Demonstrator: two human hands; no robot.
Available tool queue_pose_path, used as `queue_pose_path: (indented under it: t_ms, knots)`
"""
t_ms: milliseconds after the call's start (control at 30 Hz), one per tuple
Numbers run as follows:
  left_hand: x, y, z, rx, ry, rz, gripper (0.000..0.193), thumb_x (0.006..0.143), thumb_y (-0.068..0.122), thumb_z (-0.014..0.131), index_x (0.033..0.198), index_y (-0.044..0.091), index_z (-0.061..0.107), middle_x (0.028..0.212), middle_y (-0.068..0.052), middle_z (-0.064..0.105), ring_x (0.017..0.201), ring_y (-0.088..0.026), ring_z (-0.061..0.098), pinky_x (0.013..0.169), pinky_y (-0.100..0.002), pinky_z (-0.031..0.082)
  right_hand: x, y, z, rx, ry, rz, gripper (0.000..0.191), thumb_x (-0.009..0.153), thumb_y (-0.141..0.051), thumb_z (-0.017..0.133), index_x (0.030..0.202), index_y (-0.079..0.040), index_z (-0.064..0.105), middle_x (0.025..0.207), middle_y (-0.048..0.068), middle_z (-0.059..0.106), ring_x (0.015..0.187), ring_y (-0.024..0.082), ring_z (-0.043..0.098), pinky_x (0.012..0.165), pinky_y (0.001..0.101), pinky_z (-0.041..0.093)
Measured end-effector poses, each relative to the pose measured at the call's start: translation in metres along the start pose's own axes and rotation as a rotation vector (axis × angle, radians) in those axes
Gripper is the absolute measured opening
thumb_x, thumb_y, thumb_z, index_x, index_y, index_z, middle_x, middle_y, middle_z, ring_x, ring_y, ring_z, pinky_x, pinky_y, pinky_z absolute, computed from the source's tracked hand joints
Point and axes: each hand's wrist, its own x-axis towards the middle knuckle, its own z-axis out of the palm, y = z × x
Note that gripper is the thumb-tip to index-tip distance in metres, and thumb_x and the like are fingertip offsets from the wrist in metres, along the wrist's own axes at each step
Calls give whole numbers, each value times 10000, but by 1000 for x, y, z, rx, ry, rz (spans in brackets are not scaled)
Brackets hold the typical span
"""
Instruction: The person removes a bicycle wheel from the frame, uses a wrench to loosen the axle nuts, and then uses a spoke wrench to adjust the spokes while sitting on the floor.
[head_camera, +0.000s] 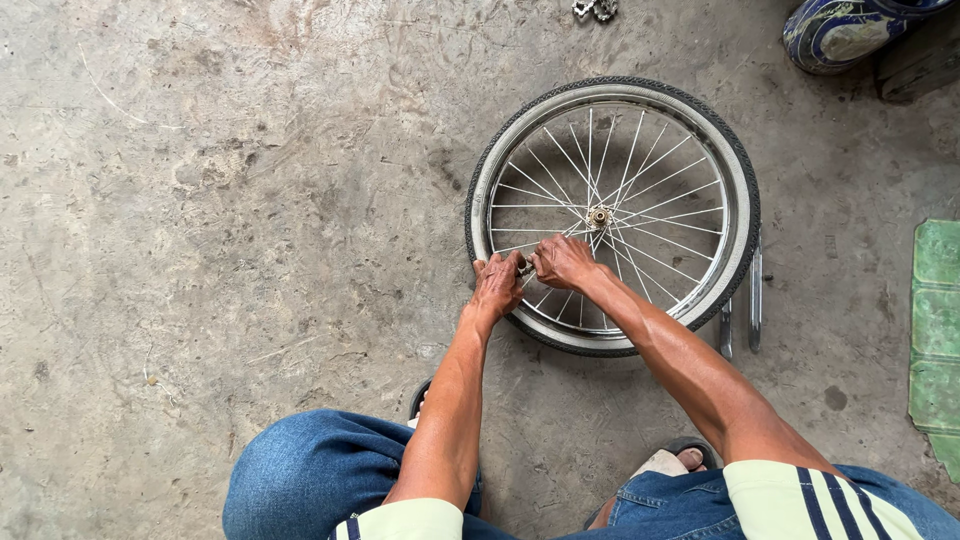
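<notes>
L hand (497, 284) & R hand (563, 262) both gripped on rim of bike wheel (700, 130) flat on concrete floor (250, 200); two metal levers (755, 300) beside tyre.

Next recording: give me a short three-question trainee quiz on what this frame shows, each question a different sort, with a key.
1. True or false: the bicycle wheel stands upright against a wall.
2. Where on the wheel do the left hand and right hand meet? A. at the hub B. at the near-left rim C. at the far rim
3. Fill in: two metal levers lie on the concrete floor beside the wheel's ____ side.

Key
1. False; it lies flat on the floor.
2. B; the hands meet close together at the rim, and whatever small thing they grip is hidden.
3. Right.
</notes>
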Motion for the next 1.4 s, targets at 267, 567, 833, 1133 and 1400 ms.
queue_pose_path:
  t_ms: [267, 567, 833, 1133, 1400]
  knots:
    - [1, 0, 4, -37, 24, -1, 340, 778, 60, 651, 1110, 135, 646, 1040, -99, 725, 1091, -280, 592, 926, -466, 336, 3, 7, 5, 40, 34, -103, 346, 919, -263, 525, 813, 9, 711, 745, 239, 667, 670, 371, 663, 657, 520, 576]
    - [6, 4, -1, 27, -57, -66, 289, 919, 261, 630, 1172, 222, 764, 1021, -132, 729, 1107, -255, 601, 940, -452, 337, 3, 12, 14, 171, 62, -196, 286, 913, -167, 540, 965, -13, 774, 786, 193, 713, 747, 331, 691, 907, 542, 512]
    - [3, 4, 1, 25, 5, -23, 238, 939, 262, 616, 1132, 204, 743, 976, -101, 737, 1070, -277, 599, 904, -496, 354, 7, 2, 5, 53, -246, 200, 278, 1008, -190, 458, 1056, -31, 681, 725, 133, 559, 621, 264, 502, 754, 547, 623]
    - [5, 0, 4, 70, 29, 22, 198, 946, 244, 623, 1084, 119, 690, 1003, -105, 737, 1076, -311, 596, 923, -572, 373, 5, 7, 2, 156, -168, -63, 316, 949, -126, 455, 910, -5, 744, 813, 180, 668, 641, 256, 610, 866, 446, 587]
    - [5, 4, 3, 32, -53, -56, 230, 959, 284, 617, 1122, 173, 736, 1034, -120, 727, 1104, -304, 583, 951, -536, 359, 3, 4, 4, 180, -162, 38, 351, 824, -134, 502, 1019, -70, 786, 873, 239, 786, 717, 310, 719, 1149, 518, 379]
